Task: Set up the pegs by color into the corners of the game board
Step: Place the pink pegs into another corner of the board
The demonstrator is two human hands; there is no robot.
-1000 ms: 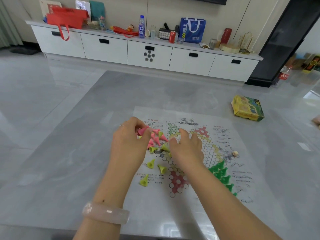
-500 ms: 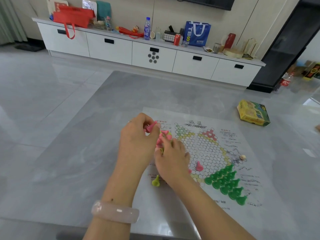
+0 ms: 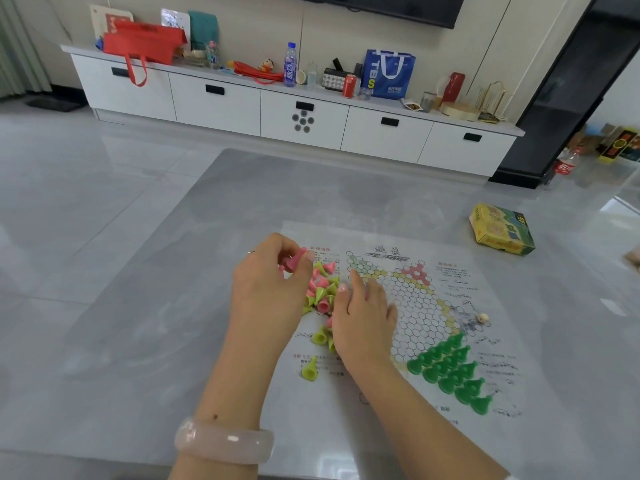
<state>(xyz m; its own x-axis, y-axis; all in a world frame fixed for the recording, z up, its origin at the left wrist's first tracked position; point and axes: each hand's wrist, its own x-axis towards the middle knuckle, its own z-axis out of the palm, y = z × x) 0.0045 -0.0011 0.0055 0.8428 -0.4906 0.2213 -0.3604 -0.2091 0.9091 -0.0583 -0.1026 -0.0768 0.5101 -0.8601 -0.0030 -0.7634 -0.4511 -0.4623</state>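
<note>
A paper game board [image 3: 426, 306] with a hexagon star grid lies on the grey table. Several dark green pegs [image 3: 450, 365] stand packed in its near right corner. A mixed heap of pink and yellow-green pegs [image 3: 322, 289] lies at the board's left side. My left hand [image 3: 266, 289] holds several pink pegs [image 3: 294, 263] in its curled fingers above the heap. My right hand [image 3: 363, 317] rests palm down on the board beside the heap, fingers spread. A single yellow-green peg [image 3: 309, 368] lies apart near the front left.
A yellow-green game box [image 3: 502, 228] lies on the table at the far right. A small beige bead [image 3: 482, 318] sits on the board's right side. Beyond the table runs a white cabinet [image 3: 277, 105] laden with bags and bottles.
My right hand has lifted off the heap and moved right onto the board, fingers spread. The pink peg seen on the grid is now hidden. My left hand keeps its pink pegs.
</note>
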